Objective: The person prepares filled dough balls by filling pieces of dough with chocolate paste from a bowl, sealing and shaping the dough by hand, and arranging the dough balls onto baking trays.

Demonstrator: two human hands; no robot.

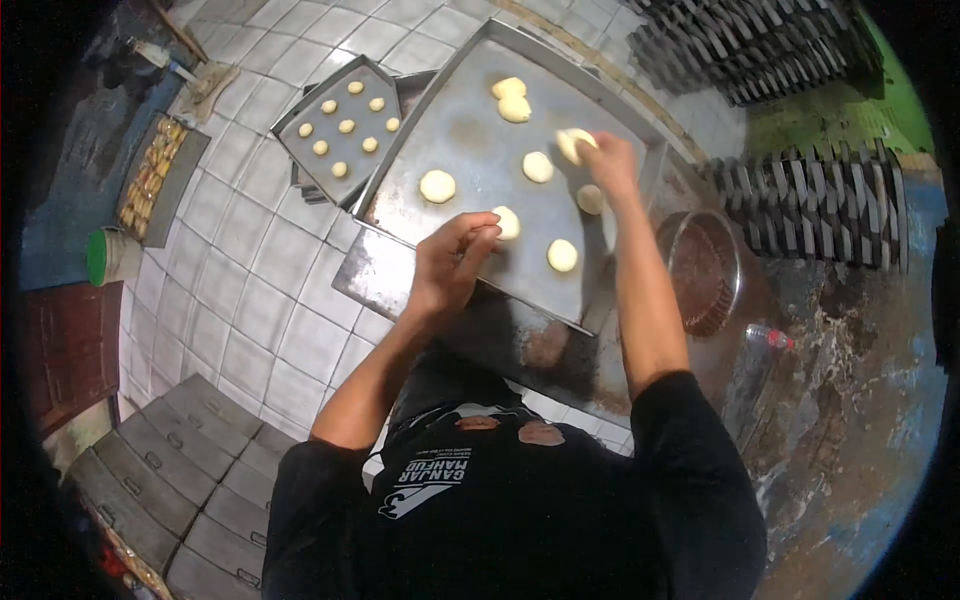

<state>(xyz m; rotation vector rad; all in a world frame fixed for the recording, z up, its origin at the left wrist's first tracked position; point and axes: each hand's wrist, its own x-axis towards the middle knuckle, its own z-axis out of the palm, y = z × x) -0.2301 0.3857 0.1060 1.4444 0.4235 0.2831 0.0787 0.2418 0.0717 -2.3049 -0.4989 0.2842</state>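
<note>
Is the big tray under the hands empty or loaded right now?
Loaded, but not full: pale dough pieces lie spread over the large tray, with bare metal between most of them.

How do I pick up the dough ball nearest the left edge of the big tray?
I'd come from above and pinch its opposite sides gently. The dough ball looks round, without a handle, and bare metal of the big tray surrounds it, so both sides seem reachable.
</note>
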